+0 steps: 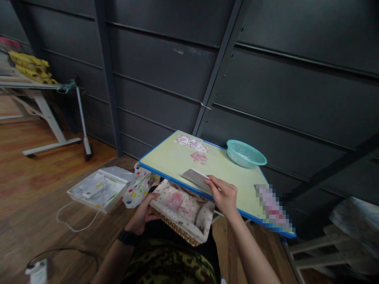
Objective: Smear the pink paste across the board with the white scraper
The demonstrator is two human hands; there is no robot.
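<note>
My left hand (pixel 147 209) grips the left edge of a woven basket (pixel 191 236) with a stained white cloth lining. The basket is tilted on my lap, just below the table's front edge, and a pink patch (pixel 175 200) shows inside it. My right hand (pixel 223 193) is closed around one end of a flat grey plate (pixel 195 177), whose use I cannot make out. The plate lies over the front edge of a pale yellow table (pixel 160 156) with a blue rim. Farther back on the tabletop are small white-and-purple pieces (pixel 192 142) and a pinkish cluster (pixel 198 158).
A turquoise plastic basin (pixel 246 154) stands at the table's back right. A blurred-out item (pixel 272 209) lies at its right end. On the floor to the left are an open white box (pixel 99 189), a dotted plastic bag (pixel 137 185) and a power strip (pixel 38 272) with a cord.
</note>
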